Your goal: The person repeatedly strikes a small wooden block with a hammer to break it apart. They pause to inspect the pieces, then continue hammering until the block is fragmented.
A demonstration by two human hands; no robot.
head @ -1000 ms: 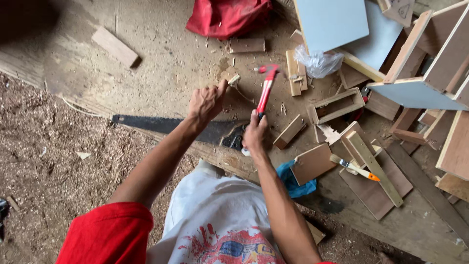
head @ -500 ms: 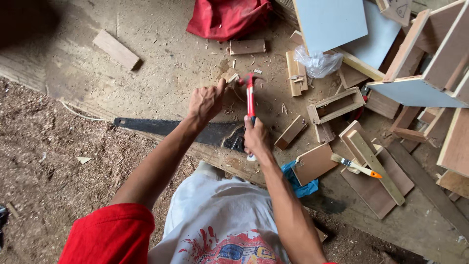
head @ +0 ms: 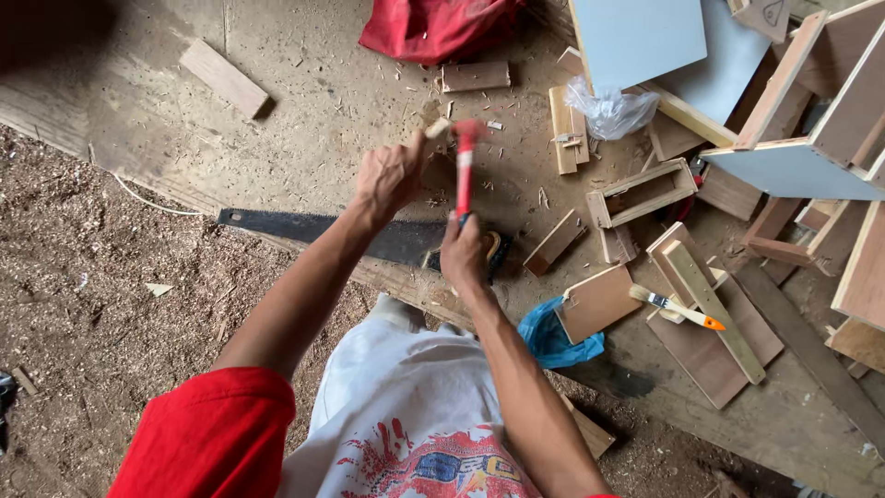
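Hammer [head: 464,161], gripped in right hand [head: 464,254], now swung upright over small wood piece [head: 437,129] that left hand [head: 389,175] fingers pinch.

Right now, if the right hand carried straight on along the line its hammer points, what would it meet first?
The right hand grips a red-handled hammer aimed forward. First in line is the small wood piece pinched by the left hand. The head is blurred, so depth is unclear.

A saw [head: 313,228] lies on the floor [head: 304,101] beneath both forearms.

Dusty floor [head: 313,111]; saw [head: 304,228]; offcuts [head: 224,77]
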